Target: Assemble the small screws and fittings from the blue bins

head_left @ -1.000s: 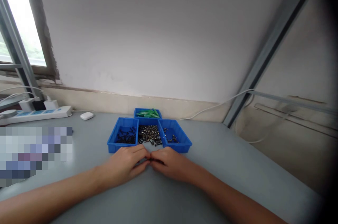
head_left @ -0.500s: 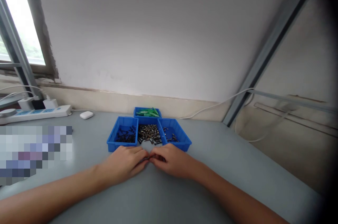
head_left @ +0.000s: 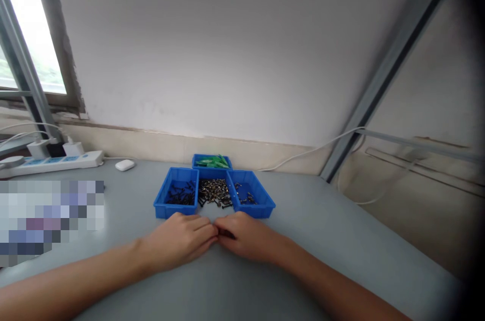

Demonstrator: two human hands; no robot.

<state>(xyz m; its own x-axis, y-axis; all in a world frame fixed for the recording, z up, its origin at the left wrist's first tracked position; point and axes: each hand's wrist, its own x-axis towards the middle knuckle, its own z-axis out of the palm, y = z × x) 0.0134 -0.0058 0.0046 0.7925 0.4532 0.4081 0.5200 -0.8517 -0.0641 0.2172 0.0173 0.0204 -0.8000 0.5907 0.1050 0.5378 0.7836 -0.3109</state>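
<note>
My left hand (head_left: 185, 237) and my right hand (head_left: 244, 236) meet fingertip to fingertip just in front of the blue bins. Both are closed in a pinch, and whatever sits between the fingers is hidden or too small to name. Beyond my left hand, a blue bin (head_left: 162, 200) holds dark screws (head_left: 182, 195). Between the side bins lies a heap of small shiny metal parts (head_left: 215, 191), some spilling toward me. Past my right hand, another blue bin (head_left: 261, 195) contains a few small metal pieces (head_left: 248, 198).
Behind stands a smaller blue bin (head_left: 195, 162) with green items (head_left: 214, 161). A white power strip (head_left: 68, 160) with plugs and a small white case (head_left: 125, 165) lie at the back left. A white cable (head_left: 299, 153) runs to the metal post (head_left: 344, 144) on the right. The left side is pixelated.
Both hands have shifted slightly toward me, and their fingertips are pressed closer together. The bins and their contents look the same.
</note>
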